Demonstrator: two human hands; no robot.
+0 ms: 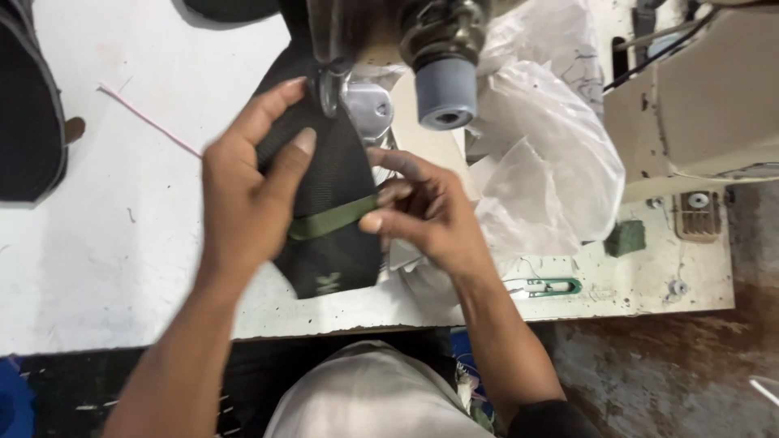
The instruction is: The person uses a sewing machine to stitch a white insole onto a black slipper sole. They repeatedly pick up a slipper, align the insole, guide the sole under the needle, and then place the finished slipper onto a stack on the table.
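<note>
**Both hands on dark fabric under the sewing machine**

At the far left, a dark padded piece lies on the white surface, with a thin pink strand running across the surface beside it. The left hand lies flat on a black fabric panel, fingers spread and pressing it down, fingertips reaching up near the machine's presser foot. A green strap crosses the panel, which sits at the near edge of the surface under the sewing machine head. The right hand pinches the strap's right end between thumb and fingers. Crumpled clear plastic lies further right. Green-handled thread snips rest near the surface's edge, a small green block just beyond them.
</note>
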